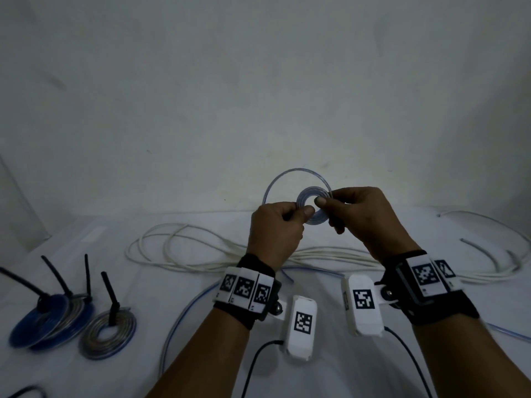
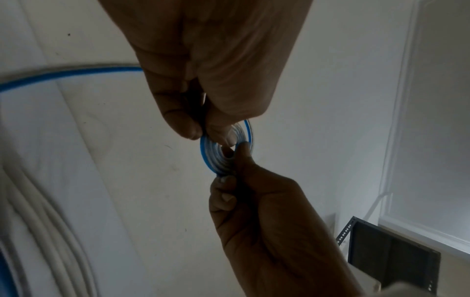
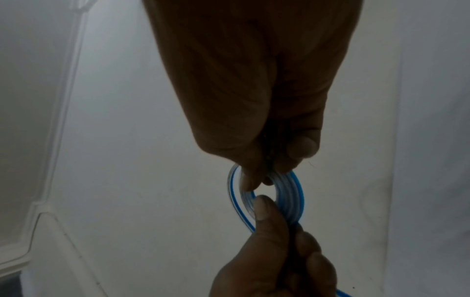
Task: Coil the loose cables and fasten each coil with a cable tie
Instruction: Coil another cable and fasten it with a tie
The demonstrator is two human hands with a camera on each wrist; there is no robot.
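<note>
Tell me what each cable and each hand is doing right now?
blue-striped coil: partly wound, held up, no tie yet.
left hand: pinches the coil.
right hand: pinches the coil.
white cable: loose on the table.
finished coils: wound, fastened with black ties.

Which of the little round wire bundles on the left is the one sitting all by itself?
Look at the white table, near its left front edge, where finished coils lie with black cable ties sticking up. The lone grey coil sits just right of the overlapping blue coils. It is silvery grey and has one tie.
</note>
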